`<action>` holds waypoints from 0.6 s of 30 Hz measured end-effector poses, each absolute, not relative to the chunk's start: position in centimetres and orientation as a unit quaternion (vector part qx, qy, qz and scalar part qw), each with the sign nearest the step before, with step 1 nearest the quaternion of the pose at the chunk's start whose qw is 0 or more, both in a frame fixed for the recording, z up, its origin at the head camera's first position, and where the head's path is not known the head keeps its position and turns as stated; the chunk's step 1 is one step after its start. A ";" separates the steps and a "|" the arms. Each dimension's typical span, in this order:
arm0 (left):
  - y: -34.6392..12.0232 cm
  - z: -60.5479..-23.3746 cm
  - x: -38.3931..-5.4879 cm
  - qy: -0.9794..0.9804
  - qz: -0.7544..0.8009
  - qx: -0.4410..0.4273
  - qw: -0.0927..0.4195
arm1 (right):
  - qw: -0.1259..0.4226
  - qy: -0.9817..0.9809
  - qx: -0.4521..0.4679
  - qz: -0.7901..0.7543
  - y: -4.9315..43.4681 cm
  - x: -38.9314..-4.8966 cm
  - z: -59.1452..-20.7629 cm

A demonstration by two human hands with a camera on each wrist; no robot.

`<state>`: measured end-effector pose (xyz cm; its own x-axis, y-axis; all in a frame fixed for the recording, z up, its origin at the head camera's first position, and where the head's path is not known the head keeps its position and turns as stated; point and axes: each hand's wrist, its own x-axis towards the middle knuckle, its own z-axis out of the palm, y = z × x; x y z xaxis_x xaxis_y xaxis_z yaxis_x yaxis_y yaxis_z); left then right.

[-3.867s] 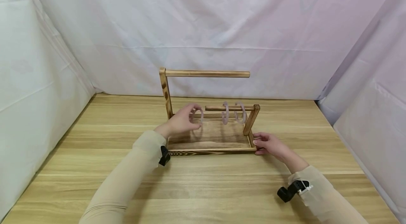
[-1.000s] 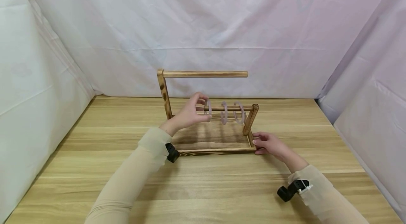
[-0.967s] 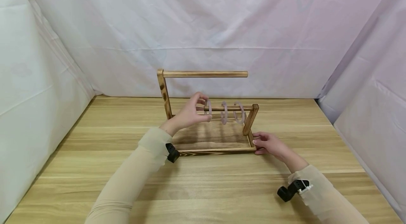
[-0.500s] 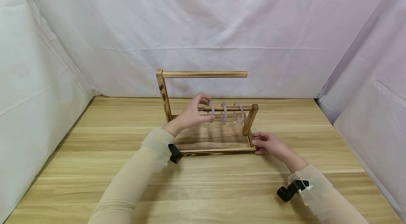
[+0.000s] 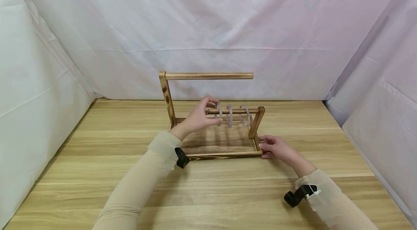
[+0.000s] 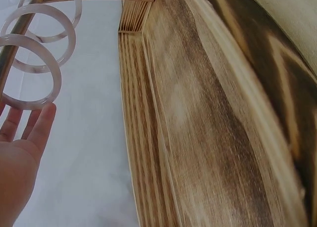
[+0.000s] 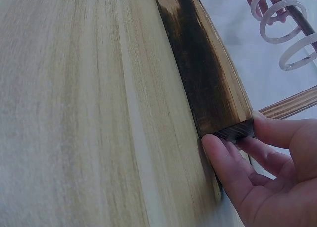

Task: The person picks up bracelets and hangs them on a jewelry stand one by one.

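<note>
My left hand (image 5: 198,117) pinches a pale translucent bangle (image 6: 57,81) between thumb and fingers. That bangle encircles the lower rod (image 5: 237,111) of a wooden jewelry stand (image 5: 224,156), near the rod's left end. Farther right on the same rod hang a second bangle (image 5: 229,124) and a third bangle (image 5: 249,118), spaced apart. My right hand (image 5: 277,148) grips the stand's front right corner. In the right wrist view, its thumb and fingers close around the dark end of the base rail (image 7: 208,68).
The stand's upper rod (image 5: 208,76) runs rightward from a tall left post (image 5: 167,99). A short post (image 5: 256,123) carries the lower rod. The stand sits on a wood-grain table (image 5: 208,194), with white cloth (image 5: 208,24) behind and at both sides.
My left hand has carried the bangle from left of the lower rod onto its free end, then slightly farther right along it. The right hand keeps its grip on the corner.
</note>
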<state>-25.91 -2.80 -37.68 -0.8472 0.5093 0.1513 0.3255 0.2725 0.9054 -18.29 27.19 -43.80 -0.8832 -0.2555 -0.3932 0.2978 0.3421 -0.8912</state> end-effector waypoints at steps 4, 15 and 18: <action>-2.6 -37.8 -25.9 0.787 0.551 0.265 0.087 | 0.244 0.781 0.014 -0.575 27.3 -18.3 -43.8; -2.5 -38.1 -26.0 0.783 0.557 0.256 0.099 | 0.246 0.777 0.009 -0.579 27.3 -18.4 -43.8; -2.4 -38.2 -26.1 0.785 0.556 0.253 0.106 | 0.247 0.776 0.009 -0.580 27.3 -18.4 -43.8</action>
